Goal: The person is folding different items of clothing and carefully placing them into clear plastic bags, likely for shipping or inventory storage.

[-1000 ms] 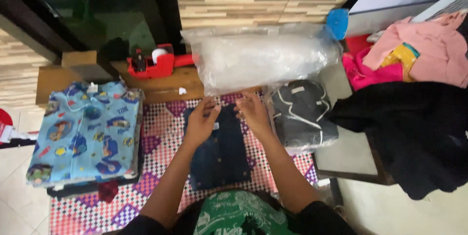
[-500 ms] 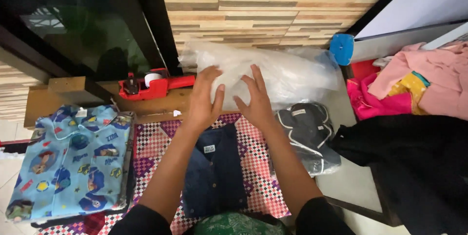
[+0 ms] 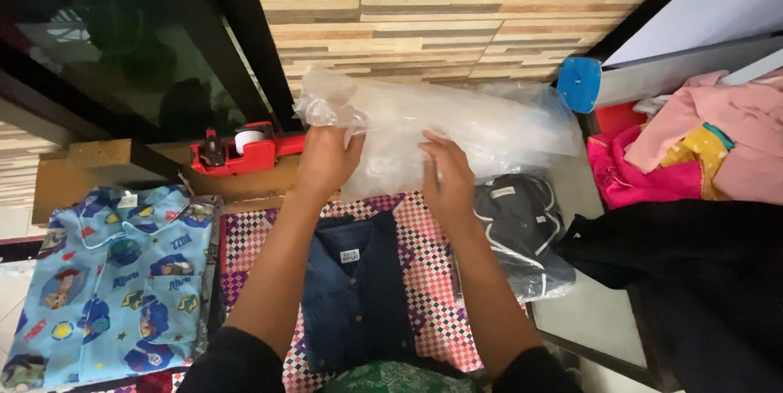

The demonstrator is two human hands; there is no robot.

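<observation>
A stack of clear plastic bags [image 3: 457, 128] lies against the brick-pattern wall. My left hand [image 3: 326, 161] grips its left end, and the plastic bunches up above my fingers. My right hand [image 3: 447, 179] presses on the front of the same stack, fingers pinching the plastic. Below my arms a folded dark blue shirt [image 3: 355, 291] with a small white label lies on a pink checkered mat [image 3: 253, 238].
A red tape dispenser [image 3: 245, 148] sits on a wooden ledge at the left. A folded light blue cartoon-print pyjama [image 3: 114, 279] lies at far left. A bagged dark garment [image 3: 522, 234] lies right of the shirt. Black cloth [image 3: 693, 279] and pink clothes [image 3: 693, 140] pile up at the right.
My hands rose from the dark blue shirt to the plastic bags. They first lay flat on the stack; now the left has closed on its left end and the right pinches the front.
</observation>
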